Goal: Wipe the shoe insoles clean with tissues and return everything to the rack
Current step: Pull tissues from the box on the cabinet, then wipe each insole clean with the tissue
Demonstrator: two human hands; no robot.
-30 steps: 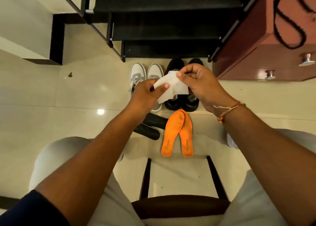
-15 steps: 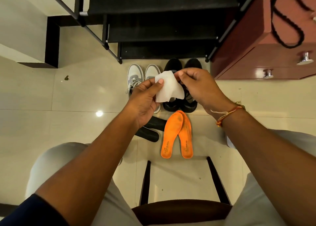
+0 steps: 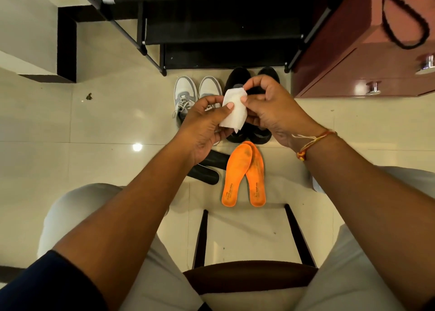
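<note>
Both of my hands hold a white tissue (image 3: 234, 111) in the air above the shoes. My left hand (image 3: 202, 124) pinches its left side with the thumb on top. My right hand (image 3: 270, 108) pinches its right edge. On the floor below lie two orange insoles (image 3: 243, 174), side by side and overlapping at the toes, with dark smudges. Two black insoles (image 3: 209, 169) lie to their left, partly hidden under my left wrist. A pair of grey-white sneakers (image 3: 188, 94) and a pair of black shoes (image 3: 251, 131) stand in front of the black shoe rack (image 3: 219, 33).
A dark red cabinet (image 3: 348, 59) with metal knobs stands at the right, close to the rack. I sit on a dark wooden chair (image 3: 249, 275), my knees on either side. A small scrap of debris (image 3: 89, 96) lies on the cream tiles at the left.
The tissue has been folded narrower between my hands, and my hands have drawn closer together. The insoles and shoes have not moved.
</note>
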